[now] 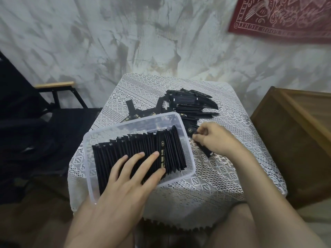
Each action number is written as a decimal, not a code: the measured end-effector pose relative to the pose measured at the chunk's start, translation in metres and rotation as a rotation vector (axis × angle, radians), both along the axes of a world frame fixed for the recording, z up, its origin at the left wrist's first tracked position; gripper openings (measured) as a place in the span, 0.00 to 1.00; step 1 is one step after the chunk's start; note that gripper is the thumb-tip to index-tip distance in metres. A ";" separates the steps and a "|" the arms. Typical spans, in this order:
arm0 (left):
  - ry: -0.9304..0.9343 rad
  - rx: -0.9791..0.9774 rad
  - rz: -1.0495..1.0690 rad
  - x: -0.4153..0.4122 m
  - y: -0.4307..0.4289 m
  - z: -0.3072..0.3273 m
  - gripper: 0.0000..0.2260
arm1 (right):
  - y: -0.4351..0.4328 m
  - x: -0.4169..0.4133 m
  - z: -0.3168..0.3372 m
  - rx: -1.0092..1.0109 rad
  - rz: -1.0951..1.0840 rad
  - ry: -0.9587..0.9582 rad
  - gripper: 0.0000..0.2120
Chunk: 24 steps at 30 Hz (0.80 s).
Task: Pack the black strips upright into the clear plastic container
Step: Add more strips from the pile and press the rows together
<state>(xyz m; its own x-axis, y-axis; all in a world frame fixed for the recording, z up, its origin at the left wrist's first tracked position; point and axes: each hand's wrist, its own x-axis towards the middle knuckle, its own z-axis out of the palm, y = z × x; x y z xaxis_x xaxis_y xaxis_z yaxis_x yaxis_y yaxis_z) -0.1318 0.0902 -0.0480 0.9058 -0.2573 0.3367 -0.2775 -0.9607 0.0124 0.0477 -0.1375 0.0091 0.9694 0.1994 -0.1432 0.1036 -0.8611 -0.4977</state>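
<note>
A clear plastic container (93,140) sits tilted on the small lace-covered table (211,176). A dense row of black strips (114,151) stands upright inside it. My left hand (129,178) lies with straight fingers spread over the tops of the packed strips, pressing on them. To the right of the container my right hand (213,138) curls its fingers round a black strip (206,150) lying on the table; the strip's lower end sticks out below the hand. A loose pile of black strips (189,106) lies at the back of the table.
A dark folding chair (44,111) with a wooden armrest stands to the left. A brown wooden box (295,133) stands to the right. A grey streaked wall is behind, with a red cloth (286,17) hanging at top right. My knees are below the table edge.
</note>
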 end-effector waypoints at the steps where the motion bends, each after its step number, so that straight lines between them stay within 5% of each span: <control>1: 0.001 -0.001 -0.001 0.000 0.000 0.000 0.34 | -0.004 -0.008 0.011 0.053 -0.040 -0.055 0.10; 7: 0.013 0.021 0.010 0.000 0.000 0.000 0.34 | 0.021 -0.103 0.067 0.442 0.043 -0.209 0.09; 14: -0.017 0.031 0.004 0.000 -0.001 -0.001 0.39 | 0.078 -0.121 0.042 -0.176 0.113 -0.345 0.10; 24: -0.039 0.045 -0.004 -0.001 -0.001 -0.002 0.37 | 0.085 -0.107 0.027 -0.203 0.082 -0.265 0.11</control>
